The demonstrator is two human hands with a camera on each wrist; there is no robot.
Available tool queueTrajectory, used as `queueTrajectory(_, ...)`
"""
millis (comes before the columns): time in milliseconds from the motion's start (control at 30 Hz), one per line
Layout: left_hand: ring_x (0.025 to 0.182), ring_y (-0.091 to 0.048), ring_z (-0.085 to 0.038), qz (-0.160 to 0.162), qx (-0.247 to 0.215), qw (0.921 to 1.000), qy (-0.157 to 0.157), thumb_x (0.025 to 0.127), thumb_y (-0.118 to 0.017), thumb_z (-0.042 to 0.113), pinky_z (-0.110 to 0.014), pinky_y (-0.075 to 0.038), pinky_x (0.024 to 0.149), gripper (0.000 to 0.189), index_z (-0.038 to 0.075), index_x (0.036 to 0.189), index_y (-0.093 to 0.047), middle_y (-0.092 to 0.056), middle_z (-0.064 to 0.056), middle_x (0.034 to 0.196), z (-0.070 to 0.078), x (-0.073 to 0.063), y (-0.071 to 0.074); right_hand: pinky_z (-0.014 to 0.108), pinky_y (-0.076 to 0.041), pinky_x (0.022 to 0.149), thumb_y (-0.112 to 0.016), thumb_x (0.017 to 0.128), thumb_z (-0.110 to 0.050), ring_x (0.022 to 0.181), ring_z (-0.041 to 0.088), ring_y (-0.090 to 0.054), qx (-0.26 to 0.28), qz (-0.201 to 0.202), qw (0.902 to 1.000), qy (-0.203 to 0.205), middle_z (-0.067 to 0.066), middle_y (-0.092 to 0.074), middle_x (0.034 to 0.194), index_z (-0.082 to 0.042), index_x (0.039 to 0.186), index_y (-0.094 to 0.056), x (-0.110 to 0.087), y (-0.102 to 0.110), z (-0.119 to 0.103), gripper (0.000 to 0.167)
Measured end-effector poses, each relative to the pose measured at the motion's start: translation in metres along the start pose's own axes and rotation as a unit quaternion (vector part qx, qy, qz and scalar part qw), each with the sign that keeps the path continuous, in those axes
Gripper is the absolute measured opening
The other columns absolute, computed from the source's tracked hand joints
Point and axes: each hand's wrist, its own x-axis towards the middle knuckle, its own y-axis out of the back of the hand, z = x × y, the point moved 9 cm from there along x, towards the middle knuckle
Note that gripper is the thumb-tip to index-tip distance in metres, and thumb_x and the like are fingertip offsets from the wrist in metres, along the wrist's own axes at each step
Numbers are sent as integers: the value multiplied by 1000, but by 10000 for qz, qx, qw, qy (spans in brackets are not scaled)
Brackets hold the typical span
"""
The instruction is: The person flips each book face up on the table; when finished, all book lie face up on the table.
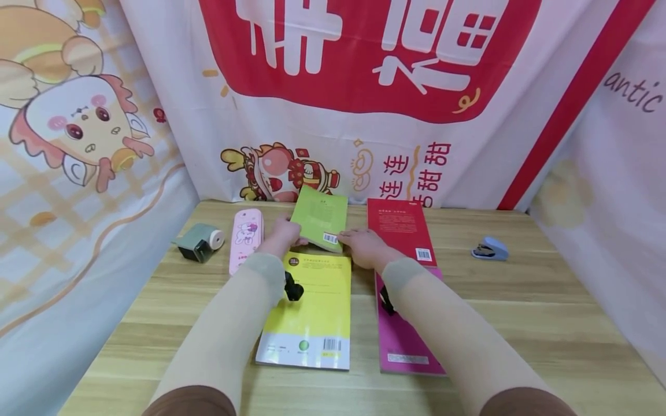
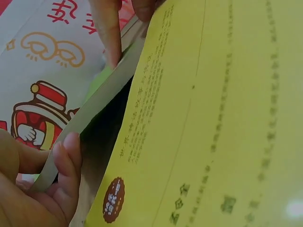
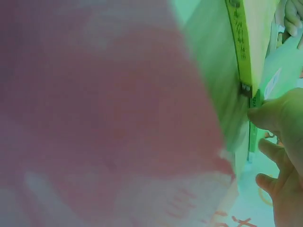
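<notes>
A green book (image 1: 321, 215) lies at the back of the table, its near edge lifted a little. My left hand (image 1: 281, 236) pinches its near left corner; in the left wrist view the thumb and curled fingers (image 2: 68, 161) hold the pale page edge. At the near right corner, my right hand (image 1: 366, 247) touches the book. The right wrist view shows its thumb (image 3: 266, 115) against the green spine, other fingers loosely bent. Just in front lies a yellow book (image 1: 317, 283), back cover up. Under the right forearm is a magenta book (image 1: 403, 344).
A red book (image 1: 398, 228) lies behind the magenta one. Left of the green book are a pink pencil case (image 1: 247, 237) and a grey-green tape dispenser (image 1: 200, 241). A light blue stapler (image 1: 490, 249) sits at the right. A printed cloth (image 1: 338, 133) hangs behind the table.
</notes>
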Motion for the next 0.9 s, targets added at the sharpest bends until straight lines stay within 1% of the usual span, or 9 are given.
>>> queueTrajectory(67, 66, -63, -19, 144, -301, 9994, -94, 92, -42, -7, -28, -59, 66, 68, 11, 156, -26, -46, -21, 139, 1, 0, 2, 40, -27, 116, -50, 102, -18, 141, 21, -35, 208, 188, 9996, 56, -3, -42, 153, -26, 151, -42, 2, 3, 0, 50)
queueTrajectory(167, 67, -62, -20, 226, -583, 9978, -237, 91, -43, -8, -33, -60, 73, 66, 10, 154, -31, -47, -21, 137, 4, -3, 3, 37, -35, 112, -52, 102, -16, 137, 21, -40, 556, 475, 9973, 56, -1, -45, 151, -23, 150, -44, 3, 11, 4, 50)
queueTrajectory(267, 68, -62, -19, 147, -812, 9962, -281, 95, -46, -5, -34, -59, 78, 59, 9, 150, -34, -51, -20, 130, 7, -8, 5, 41, -33, 113, -55, 100, -13, 139, 24, -38, 569, 721, 9956, 174, 4, -43, 152, -18, 151, -42, 3, 23, 10, 53)
queueTrajectory(333, 67, -62, -18, 13, -973, 9948, -288, 98, -47, -2, -33, -58, 78, 53, 8, 149, -37, -54, -19, 126, 8, -9, 6, 47, -30, 114, -56, 100, -16, 141, 28, -34, 523, 862, 9947, 212, 7, -39, 154, -18, 153, -39, 1, 32, 15, 55)
queueTrajectory(433, 66, -62, -16, -231, -1134, 9930, -251, 102, -48, 2, -27, -58, 70, 49, 9, 149, -38, -55, -19, 124, 10, -11, 7, 53, -23, 116, -61, 98, -16, 144, 32, -27, 479, 1150, 9920, 211, 12, -33, 156, -21, 154, -36, -2, 46, 27, 62)
queueTrajectory(567, 64, -61, -17, -630, -1231, 9900, -272, 102, -51, 4, -23, -57, 61, 50, 11, 149, -39, -57, -19, 116, 15, -13, 5, 53, -25, 115, -67, 94, -15, 140, 34, -31, 505, 1664, 9847, 68, 15, -35, 154, -22, 153, -40, -7, 67, 48, 65)
queueTrajectory(733, 58, -60, -16, -1367, -946, 9858, -239, 101, -54, 6, -23, -56, 56, 45, 13, 144, -46, -62, -15, 93, 16, -16, 0, 57, -25, 114, -67, 94, -15, 138, 37, -33, 345, 2071, 9774, -249, 18, -37, 151, -21, 148, -48, -13, 83, 77, 58)
queueTrajectory(833, 58, -60, -16, -1760, -693, 9818, -143, 101, -55, 8, -23, -55, 55, 42, 16, 142, -49, -65, -14, 89, 14, -20, -4, 59, -20, 115, -64, 91, -5, 141, 36, -30, 415, 2193, 9739, -422, 15, -36, 153, -22, 146, -51, -18, 88, 91, 59)
queueTrajectory(900, 59, -60, -17, -1917, -618, 9795, -82, 101, -55, 10, -23, -55, 55, 41, 17, 142, -49, -66, -13, 89, 12, -23, -6, 55, -22, 116, -60, 88, 2, 142, 34, -29, 681, 2294, 9698, -466, 10, -36, 154, -23, 144, -53, -20, 91, 98, 62)
